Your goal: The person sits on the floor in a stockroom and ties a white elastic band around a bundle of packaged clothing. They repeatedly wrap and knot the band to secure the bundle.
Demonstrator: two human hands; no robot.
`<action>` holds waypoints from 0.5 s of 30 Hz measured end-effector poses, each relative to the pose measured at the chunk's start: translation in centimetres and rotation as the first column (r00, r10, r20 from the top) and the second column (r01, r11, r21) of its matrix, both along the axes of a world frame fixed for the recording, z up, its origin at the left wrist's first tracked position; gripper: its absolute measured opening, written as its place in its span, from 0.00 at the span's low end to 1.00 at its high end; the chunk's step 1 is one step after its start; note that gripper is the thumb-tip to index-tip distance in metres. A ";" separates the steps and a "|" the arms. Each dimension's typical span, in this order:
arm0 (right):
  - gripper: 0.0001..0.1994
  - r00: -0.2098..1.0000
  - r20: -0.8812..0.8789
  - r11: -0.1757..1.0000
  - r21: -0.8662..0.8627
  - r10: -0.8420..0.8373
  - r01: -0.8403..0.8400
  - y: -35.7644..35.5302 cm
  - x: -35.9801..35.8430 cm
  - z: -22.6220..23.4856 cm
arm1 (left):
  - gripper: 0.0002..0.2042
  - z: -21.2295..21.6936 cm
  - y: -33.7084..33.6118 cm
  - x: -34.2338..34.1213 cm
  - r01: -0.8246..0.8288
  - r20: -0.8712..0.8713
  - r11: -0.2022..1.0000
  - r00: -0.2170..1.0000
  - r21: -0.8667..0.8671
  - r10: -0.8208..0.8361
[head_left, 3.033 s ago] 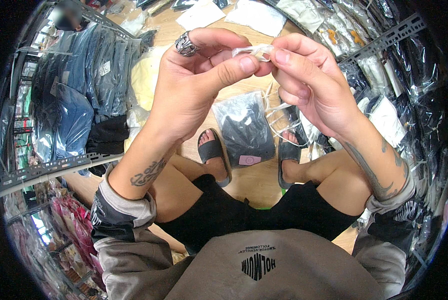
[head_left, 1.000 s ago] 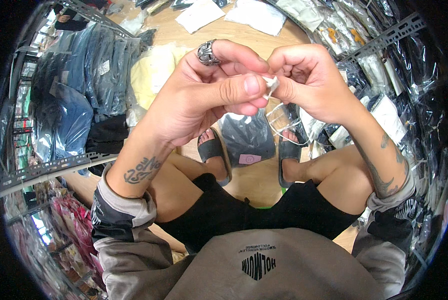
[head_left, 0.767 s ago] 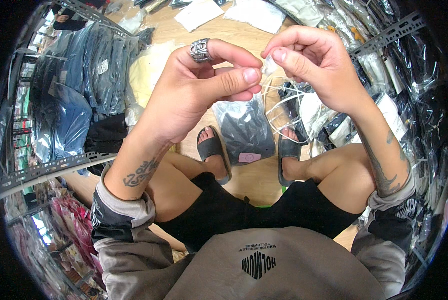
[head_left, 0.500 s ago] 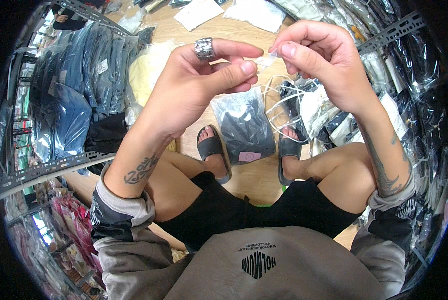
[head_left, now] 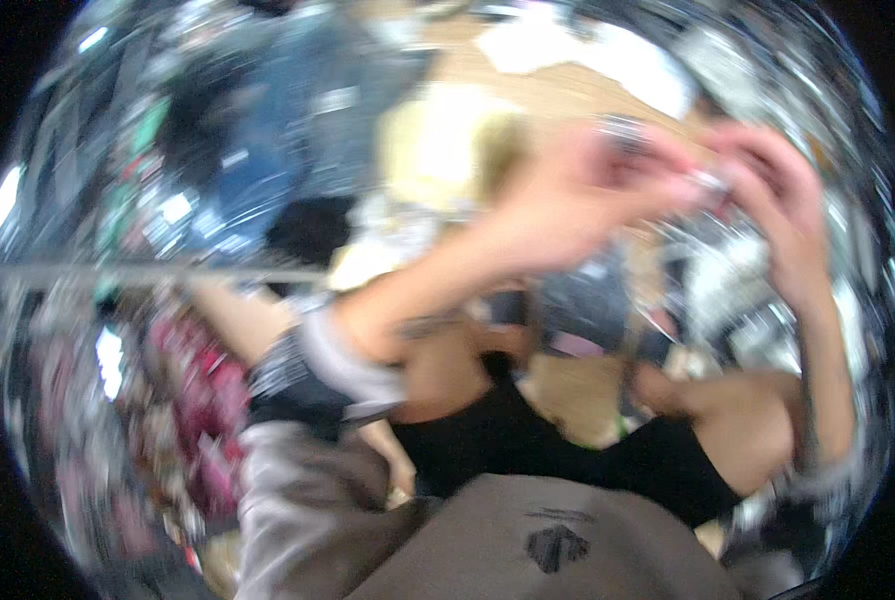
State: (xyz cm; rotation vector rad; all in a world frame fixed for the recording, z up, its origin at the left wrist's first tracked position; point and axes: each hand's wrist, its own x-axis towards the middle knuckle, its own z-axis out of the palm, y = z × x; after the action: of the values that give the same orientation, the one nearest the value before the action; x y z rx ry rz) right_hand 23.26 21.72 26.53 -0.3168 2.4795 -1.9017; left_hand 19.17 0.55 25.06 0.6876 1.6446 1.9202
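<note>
Motion blurs the whole picture. My left hand [head_left: 588, 195], with a wide silver ring, reaches across to meet my right hand [head_left: 790, 205] at the upper right. Their fingertips come together in pinches around a small clear plastic piece [head_left: 710, 182], which shows as a whitish glint. Its exact shape cannot be made out. Below the hands, a clear bag with a dark garment [head_left: 586, 298] lies on the floor between my feet, a pink label [head_left: 576, 345] on its near end.
Bagged blue garments [head_left: 298, 130] fill a rack at the left, with bagged red garments [head_left: 203, 400] below its rail [head_left: 148, 272]. A pale yellow bundle [head_left: 443, 140] and white sheets [head_left: 608, 60] lie ahead. White bagged goods [head_left: 733, 275] crowd the right side.
The view has swung left, so the surroundings appear shifted right and smeared. Both hands now appear farther right and lower, fingertips still together at the small plastic piece.
</note>
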 end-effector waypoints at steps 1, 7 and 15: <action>0.18 0.995 -0.014 0.994 0.027 -0.101 0.102 0.3 0.6 -0.9 | 0.09 -0.1 0.4 0.0 -0.031 -0.106 0.999 0.994 -0.035 0.027; 0.14 0.988 -0.140 0.947 0.303 -0.067 0.107 4.4 0.0 -7.2 | 0.08 -2.1 2.2 -0.7 -0.136 0.114 0.969 0.987 0.207 0.115; 0.10 0.940 -0.340 0.918 0.363 -0.028 0.159 2.4 -0.1 -5.8 | 0.09 -1.1 1.8 -0.4 -0.247 0.233 0.927 0.955 0.282 0.183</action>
State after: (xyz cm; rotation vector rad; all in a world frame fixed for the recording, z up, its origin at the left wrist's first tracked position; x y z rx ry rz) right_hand 23.17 24.09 20.75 -0.5523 3.0625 -1.4260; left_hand 18.80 2.34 23.92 0.4167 1.3539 2.3540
